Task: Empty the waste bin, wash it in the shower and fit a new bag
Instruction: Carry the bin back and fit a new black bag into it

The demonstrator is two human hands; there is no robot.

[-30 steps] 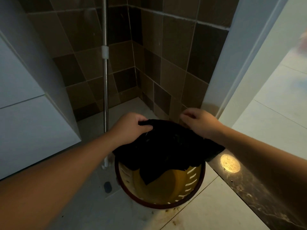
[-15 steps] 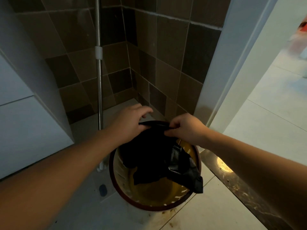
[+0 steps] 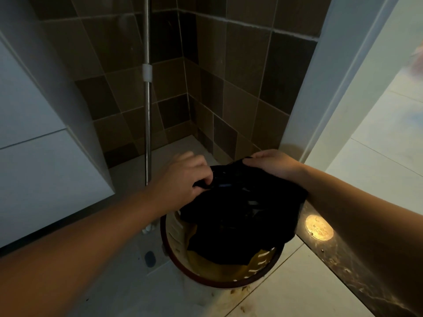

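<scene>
There is only one view, from a wide-angle camera on the person's head. It looks forward and steeply down, over both forearms, at the hands point(image 3: 183, 179) and the bin point(image 3: 219, 280) on the floor point(image 3: 297, 282). The bin is near and low in the frame; the tiled wall corner point(image 3: 185, 76) stands behind.

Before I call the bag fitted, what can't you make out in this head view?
- Far rim of the waste bin: hidden by the black bag.
- Left hand grip: fingertips buried in bag folds.
- Right hand fingers: curled behind the bag edge.
- Mop pole base: behind the left forearm.
</scene>
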